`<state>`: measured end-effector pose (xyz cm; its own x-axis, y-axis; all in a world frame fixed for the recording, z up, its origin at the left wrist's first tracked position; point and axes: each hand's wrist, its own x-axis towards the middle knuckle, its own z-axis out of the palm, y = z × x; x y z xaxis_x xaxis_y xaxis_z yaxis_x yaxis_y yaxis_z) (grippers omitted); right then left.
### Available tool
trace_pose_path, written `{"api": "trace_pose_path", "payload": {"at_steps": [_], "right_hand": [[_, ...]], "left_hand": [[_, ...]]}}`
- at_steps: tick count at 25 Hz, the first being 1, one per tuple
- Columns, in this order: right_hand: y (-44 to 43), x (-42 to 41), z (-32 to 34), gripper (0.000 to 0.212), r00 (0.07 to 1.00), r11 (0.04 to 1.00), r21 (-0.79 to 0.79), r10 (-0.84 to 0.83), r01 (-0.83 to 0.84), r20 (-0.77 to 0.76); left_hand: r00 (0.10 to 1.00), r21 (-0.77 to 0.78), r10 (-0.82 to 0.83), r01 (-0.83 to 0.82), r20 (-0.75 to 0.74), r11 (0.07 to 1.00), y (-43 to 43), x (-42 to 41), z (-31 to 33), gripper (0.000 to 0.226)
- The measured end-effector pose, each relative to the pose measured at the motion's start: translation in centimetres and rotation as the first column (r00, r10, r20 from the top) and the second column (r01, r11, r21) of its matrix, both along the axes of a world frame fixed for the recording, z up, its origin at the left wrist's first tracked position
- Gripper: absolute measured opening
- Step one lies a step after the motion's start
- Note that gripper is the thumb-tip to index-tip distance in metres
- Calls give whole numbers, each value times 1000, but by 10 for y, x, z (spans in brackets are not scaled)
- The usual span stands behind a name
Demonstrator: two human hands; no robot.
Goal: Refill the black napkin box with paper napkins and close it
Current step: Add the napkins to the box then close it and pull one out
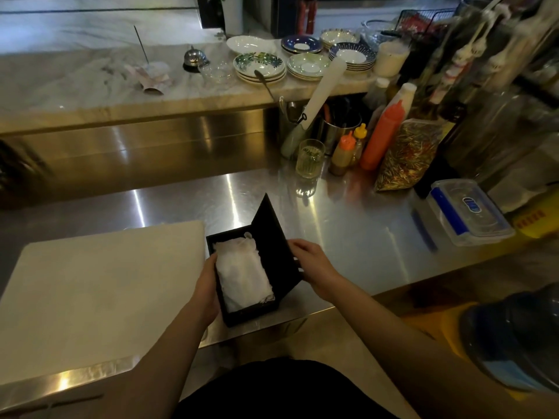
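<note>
The black napkin box [251, 314] sits near the front edge of the steel counter, its hinged lid [276, 237] standing open to the right. White paper napkins [242, 275] fill the inside. My left hand [207, 285] grips the box's left wall, thumb at the rim beside the napkins. My right hand [314, 264] holds the outer side of the raised lid, fingers curled over its edge.
A white cutting board [99, 285] lies just left of the box. On the right stand a glass [310, 158], sauce bottles [379, 137], a bag of chillies [405, 155] and a clear lidded container [469, 211]. Stacked plates [260, 66] sit on the raised marble shelf.
</note>
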<state>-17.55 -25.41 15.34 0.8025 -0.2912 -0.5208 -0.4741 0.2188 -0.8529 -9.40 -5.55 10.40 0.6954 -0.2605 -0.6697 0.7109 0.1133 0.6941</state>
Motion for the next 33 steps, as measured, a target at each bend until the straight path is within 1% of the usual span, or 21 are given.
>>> {"api": "trace_pose_path", "payload": {"at_steps": [2,3,7,10,12,14,18,21,24,28,30,33], "right_hand": [[7,-1,-5,29,1000,1000,9,15,-15,-6],[9,-1,-8,30,1000,1000,12,22,-21,-7],[14,0,-22,41,997,997,12,81,-80,-21],[17,1,-34,59,985,989,-40,136,-141,-106],[22,4,-39,64,976,987,-32,149,-156,-157],[25,6,-45,63,972,980,-56,179,-189,-153],[34,6,-57,55,966,954,-190,202,-232,-163],[37,5,-62,50,958,925,-281,204,-256,-202],[37,5,-65,50,945,891,-342,227,-299,-237],[37,12,-63,52,932,863,-380,240,-333,-273],[38,14,-61,50,922,841,-403,255,-361,-292],[41,15,-58,46,923,840,-411,242,-354,-300]], "left_hand": [[1000,-78,-12,13,15,997,-1,-2,7,38],[999,-91,-8,11,33,996,-1,-2,9,39],[998,-49,42,-40,42,998,2,-11,14,35],[999,-37,36,-35,17,999,5,-18,16,36],[1000,-36,17,-17,-11,999,9,-18,17,41],[1000,-35,-4,3,-29,999,12,-18,18,44],[998,-35,7,-9,-56,999,18,-22,14,51],[999,-14,0,0,-43,1000,17,-24,15,36],[999,2,-21,21,-47,1000,18,-23,12,33],[998,29,-22,24,-63,999,16,-25,14,22],[998,40,-15,17,-59,999,14,-26,16,22],[998,45,-15,17,-55,999,14,-26,22,22]]}}
